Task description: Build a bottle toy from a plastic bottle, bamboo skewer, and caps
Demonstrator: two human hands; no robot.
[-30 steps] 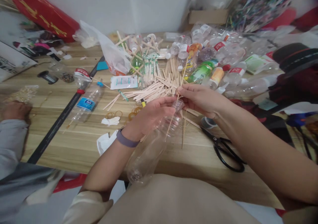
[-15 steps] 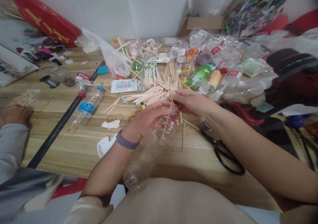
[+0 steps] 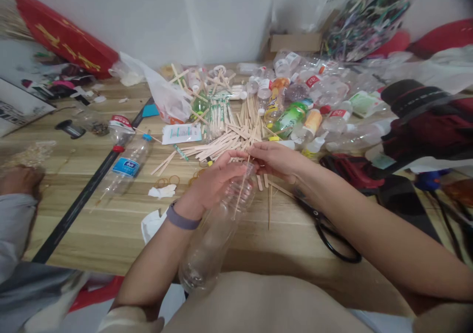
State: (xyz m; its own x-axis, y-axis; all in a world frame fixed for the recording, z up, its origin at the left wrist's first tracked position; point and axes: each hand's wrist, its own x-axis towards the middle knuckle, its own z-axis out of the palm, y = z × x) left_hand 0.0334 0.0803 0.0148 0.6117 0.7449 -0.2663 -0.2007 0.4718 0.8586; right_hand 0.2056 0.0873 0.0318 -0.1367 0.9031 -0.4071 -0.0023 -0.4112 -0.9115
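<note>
A long clear plastic bottle (image 3: 205,244) lies slanted in front of me, its base against my body and its neck pointing away. Around its neck end, my left hand (image 3: 214,183) is closed, with a purple band on the wrist. My right hand (image 3: 277,160) pinches a thin wooden skewer (image 3: 241,192) at the bottle's mouth. The skewer's lower length lines up with the ribbed neck part; it appears to be inside, though the clear plastic makes this hard to judge. The fingertips of both hands nearly meet, and they hide part of the mouth.
Beyond my hands lie flat wooden sticks (image 3: 221,146) and several plastic bottles (image 3: 291,116). Black-handled scissors (image 3: 336,242) are at right, near a red and black power tool (image 3: 417,116). A blue-labelled bottle (image 3: 125,168) lies left by a black strip (image 3: 77,207). Another person's hand (image 3: 20,180) rests far left.
The view has shifted slightly, so the table things sit a little lower and further left. Both hands keep their hold on the bottle and skewer, with little visible movement.
</note>
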